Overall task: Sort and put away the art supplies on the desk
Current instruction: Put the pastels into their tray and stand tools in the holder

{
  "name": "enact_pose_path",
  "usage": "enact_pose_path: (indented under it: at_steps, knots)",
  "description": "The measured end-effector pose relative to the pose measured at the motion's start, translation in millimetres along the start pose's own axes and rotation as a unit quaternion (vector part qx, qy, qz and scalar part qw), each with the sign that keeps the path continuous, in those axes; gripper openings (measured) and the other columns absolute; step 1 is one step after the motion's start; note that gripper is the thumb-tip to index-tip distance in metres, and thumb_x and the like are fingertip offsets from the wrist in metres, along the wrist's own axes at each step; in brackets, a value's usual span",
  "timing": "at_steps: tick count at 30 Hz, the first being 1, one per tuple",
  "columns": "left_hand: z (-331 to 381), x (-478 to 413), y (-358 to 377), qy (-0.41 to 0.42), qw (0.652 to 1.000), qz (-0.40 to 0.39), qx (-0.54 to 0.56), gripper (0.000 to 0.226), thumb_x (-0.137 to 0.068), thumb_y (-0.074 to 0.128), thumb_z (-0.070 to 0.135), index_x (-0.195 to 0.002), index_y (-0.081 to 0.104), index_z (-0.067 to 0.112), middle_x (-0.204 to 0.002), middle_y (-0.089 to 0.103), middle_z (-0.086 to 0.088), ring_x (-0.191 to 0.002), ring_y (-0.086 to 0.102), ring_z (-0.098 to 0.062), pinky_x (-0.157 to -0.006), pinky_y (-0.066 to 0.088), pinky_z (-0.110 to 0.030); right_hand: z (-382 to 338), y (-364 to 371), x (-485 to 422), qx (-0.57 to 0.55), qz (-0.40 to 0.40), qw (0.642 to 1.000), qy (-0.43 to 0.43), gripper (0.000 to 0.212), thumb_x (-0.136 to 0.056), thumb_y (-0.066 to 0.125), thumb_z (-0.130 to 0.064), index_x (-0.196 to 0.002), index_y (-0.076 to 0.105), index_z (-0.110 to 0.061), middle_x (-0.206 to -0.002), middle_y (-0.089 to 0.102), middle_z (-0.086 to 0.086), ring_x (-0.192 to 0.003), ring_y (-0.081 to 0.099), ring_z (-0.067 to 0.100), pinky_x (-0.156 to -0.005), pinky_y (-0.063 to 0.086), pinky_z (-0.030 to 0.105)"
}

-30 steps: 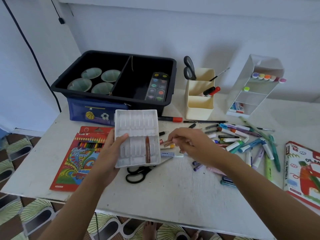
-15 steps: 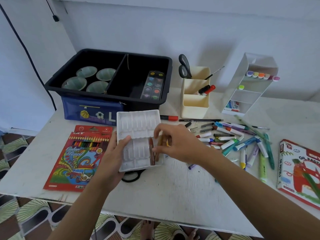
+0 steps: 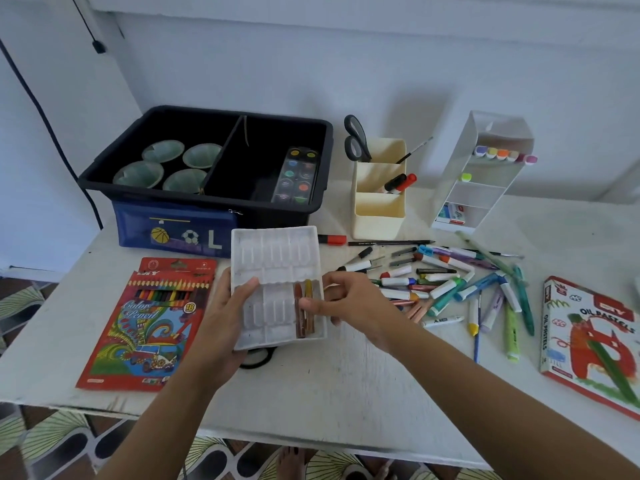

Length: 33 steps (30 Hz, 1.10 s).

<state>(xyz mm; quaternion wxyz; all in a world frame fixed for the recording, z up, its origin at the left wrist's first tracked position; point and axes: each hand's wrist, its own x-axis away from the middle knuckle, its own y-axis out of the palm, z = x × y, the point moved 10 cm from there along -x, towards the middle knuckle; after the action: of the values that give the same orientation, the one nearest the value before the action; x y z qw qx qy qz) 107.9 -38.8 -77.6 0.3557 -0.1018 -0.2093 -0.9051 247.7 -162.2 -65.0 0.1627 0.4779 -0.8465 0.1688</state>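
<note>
Nearest the camera, the left hand (image 3: 221,317) grips the white tray (image 3: 273,258) from its left edge, thumb on top and fingers underneath, holding it just above the table (image 3: 329,393). The right hand (image 3: 349,306) reaches in from the right side, its thumb lying across the pastels (image 3: 304,313) that sit in the tray's rightmost grooves. Whether it pinches a stick or only presses it down, I cannot tell.

The step in hand looks like seating pastels in their slots. To do it well, keep the tray level, so the sticks already lying there do not roll out. Lay each stick lengthwise along a groove and press lightly (oil pastel snaps and smears easily). Fill the neighbouring grooves in order.

A pair of black scissors (image 3: 256,356) lies partly hidden under the tray. To the left, the red pencil box (image 3: 145,323) reads "Color Pencil" and "18". At the right edge, the pastel box (image 3: 588,341) reads "OIL PASTELS". Between them, right of the tray, lies the loose pile of markers (image 3: 450,282), with more pastels among it, not yet sorted.

Further back, the blue pencil case (image 3: 173,230) shows a basketball, a football and an "L". Behind it stands the black bin (image 3: 207,188).
</note>
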Motion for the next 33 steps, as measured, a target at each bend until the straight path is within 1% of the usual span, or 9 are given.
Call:
enact_pose_path:
  at_steps: [4,7,13,15,19,21,25,31,33]
  knots:
    - [4,0,0,0.013,1.000,-0.003,-0.017,0.033,-0.089,0.063,0.039,-0.116,0.062,0.059,-0.116,0.072,0.013,-0.101,0.073,-0.017,-0.069,0.062,-0.039,1,5,-2,0.001,-0.025,1.000,0.018,0.045,-0.068,0.090,-0.033,-0.107,0.070,-0.026,-0.097,0.077,-0.007,-0.096,0.070,0.017,-0.073,0.051,0.030]
    - [6,-1,-5,0.036,0.999,0.002,-0.022,0.037,-0.093,0.063,0.036,-0.125,0.057,0.052,-0.120,0.071,0.011,-0.103,0.073,-0.018,-0.070,0.062,-0.040,0,9,-4,-0.006,-0.035,0.999,0.025,0.043,-0.070,0.090,-0.027,-0.109,0.072,-0.022,-0.097,0.077,-0.003,-0.099,0.070,0.023,-0.073,0.048,0.032]
    - [10,-5,-26,0.070,0.991,0.049,-0.099,0.047,-0.088,0.067,0.043,-0.133,0.054,0.038,-0.122,0.072,0.005,-0.108,0.073,-0.020,-0.081,0.063,-0.042,-1,8,-15,0.072,0.028,0.997,0.018,0.039,-0.066,0.092,-0.036,-0.093,0.066,-0.023,-0.087,0.076,-0.003,-0.085,0.070,0.014,-0.062,0.051,0.026]
    - [12,-8,-37,0.071,0.985,0.073,-0.136,0.052,-0.086,0.069,0.042,-0.135,0.054,0.033,-0.119,0.074,0.005,-0.105,0.074,-0.019,-0.077,0.063,-0.036,-3,5,-17,0.134,0.066,0.989,-0.012,0.044,-0.061,0.093,-0.041,-0.090,0.062,-0.026,-0.083,0.074,-0.002,-0.079,0.070,0.014,-0.063,0.056,0.028]
    - [15,-12,-45,0.065,0.976,0.079,-0.191,0.049,-0.096,0.068,0.030,-0.142,0.051,0.028,-0.123,0.070,0.005,-0.104,0.072,-0.013,-0.067,0.060,-0.020,-9,9,-17,0.185,0.103,0.974,-0.076,0.040,-0.060,0.092,-0.045,-0.079,0.058,-0.038,-0.069,0.067,-0.007,-0.058,0.060,-0.004,-0.050,0.047,0.011]
    - [19,-11,-48,0.061,0.972,0.084,-0.211,0.046,-0.097,0.066,0.029,-0.141,0.052,0.027,-0.124,0.069,0.005,-0.105,0.070,-0.012,-0.067,0.058,-0.018,-11,12,-18,0.184,0.106,0.972,-0.100,0.035,-0.065,0.091,-0.044,-0.077,0.058,-0.042,-0.069,0.068,-0.007,-0.061,0.062,-0.001,-0.051,0.049,0.012]
    - [23,-7,-48,0.054,0.972,0.079,-0.214,0.042,-0.097,0.066,0.028,-0.137,0.053,0.029,-0.123,0.070,0.003,-0.109,0.070,-0.018,-0.080,0.060,-0.034,-10,15,-22,0.202,0.108,0.968,-0.097,0.035,-0.069,0.089,-0.039,-0.078,0.055,-0.044,-0.074,0.070,-0.007,-0.070,0.066,0.008,-0.057,0.053,0.018]
    - [18,-7,-41,0.047,0.971,0.053,-0.228,0.038,-0.099,0.063,0.034,-0.134,0.050,0.038,-0.127,0.067,0.002,-0.110,0.069,-0.019,-0.078,0.061,-0.034,-6,11,-18,0.213,0.127,0.964,-0.095,0.036,-0.065,0.091,-0.040,-0.077,0.057,-0.039,-0.067,0.064,-0.015,-0.063,0.062,-0.001,-0.046,0.041,0.006]
    - [18,-10,-42,0.046,0.968,0.055,-0.239,0.037,-0.098,0.063,0.035,-0.132,0.050,0.042,-0.126,0.066,0.006,-0.110,0.067,-0.016,-0.072,0.059,-0.027,-8,9,-14,0.220,0.139,0.960,-0.109,0.036,-0.065,0.090,-0.044,-0.076,0.057,-0.039,-0.065,0.063,-0.019,-0.066,0.062,-0.002,-0.048,0.041,0.008]
